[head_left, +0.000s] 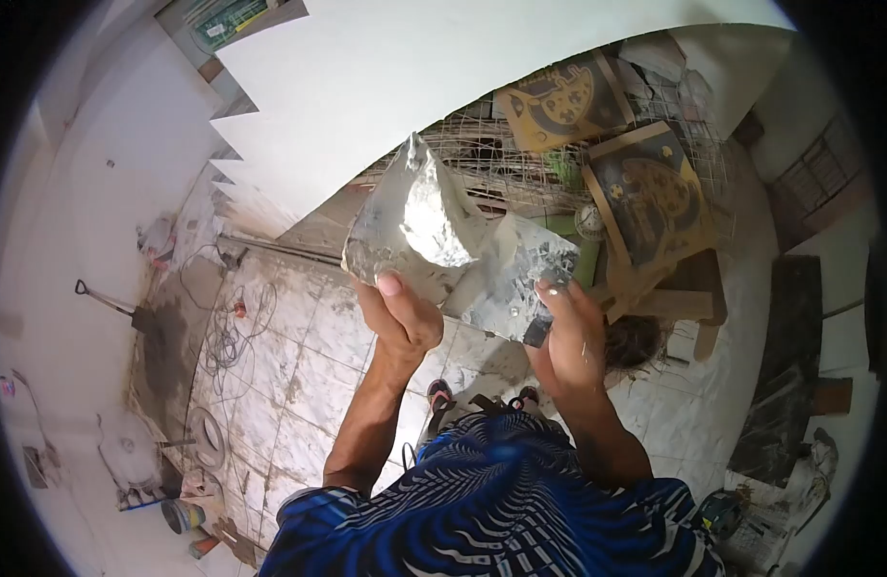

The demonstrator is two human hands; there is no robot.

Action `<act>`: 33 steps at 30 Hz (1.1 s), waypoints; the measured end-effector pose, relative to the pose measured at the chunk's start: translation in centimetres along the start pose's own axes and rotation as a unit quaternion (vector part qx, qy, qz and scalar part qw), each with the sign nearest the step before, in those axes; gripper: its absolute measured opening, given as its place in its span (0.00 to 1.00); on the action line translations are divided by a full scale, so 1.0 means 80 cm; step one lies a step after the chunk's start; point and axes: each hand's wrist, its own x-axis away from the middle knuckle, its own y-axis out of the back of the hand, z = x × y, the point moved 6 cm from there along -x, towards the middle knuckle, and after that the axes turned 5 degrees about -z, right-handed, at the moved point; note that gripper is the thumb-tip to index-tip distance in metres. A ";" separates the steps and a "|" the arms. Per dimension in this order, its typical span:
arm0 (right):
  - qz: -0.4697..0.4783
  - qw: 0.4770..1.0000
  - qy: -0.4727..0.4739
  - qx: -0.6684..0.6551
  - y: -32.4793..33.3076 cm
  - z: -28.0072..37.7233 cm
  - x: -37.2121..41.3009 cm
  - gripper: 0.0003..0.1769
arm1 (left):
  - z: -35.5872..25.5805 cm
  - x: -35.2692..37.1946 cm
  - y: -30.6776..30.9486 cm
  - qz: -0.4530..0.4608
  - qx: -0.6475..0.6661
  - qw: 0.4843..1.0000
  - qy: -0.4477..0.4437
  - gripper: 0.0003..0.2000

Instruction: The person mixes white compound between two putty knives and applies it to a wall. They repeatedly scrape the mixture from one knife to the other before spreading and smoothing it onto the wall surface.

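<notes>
2 hands up: left hand (pixel 400 313) and right hand (pixel 568 332), half-curled, thumbs on top, gripping smeared silvery material (pixel 438 221) over the tiled floor (pixel 304 385)!

From my remote station I saw a loose shirt (pixel 501 500) in vivid blue, black and white, its curved stripes and small dashes swirling out from a blurred blue centre. The short sleeves (pixel 320 505) carried the same colours and left both forearms (pixel 368 423) bare. Pale specks dotted the right hand (pixel 570 337). Below, I made out dark, open footwear (pixel 439 389) with pinkish parts.
</notes>
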 end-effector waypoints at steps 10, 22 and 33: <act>0.098 0.901 0.214 0.365 0.018 0.003 -0.010 0.18 | 0.010 -0.005 -0.007 0.079 0.357 0.900 0.239 0.29; 0.181 0.831 0.311 0.424 -0.003 0.027 -0.005 0.26 | 0.012 0.024 -0.006 0.134 0.383 0.889 0.211 0.32; 0.176 0.785 0.365 0.469 0.025 -0.007 -0.007 0.19 | 0.009 0.026 0.015 0.262 0.378 0.879 0.129 0.20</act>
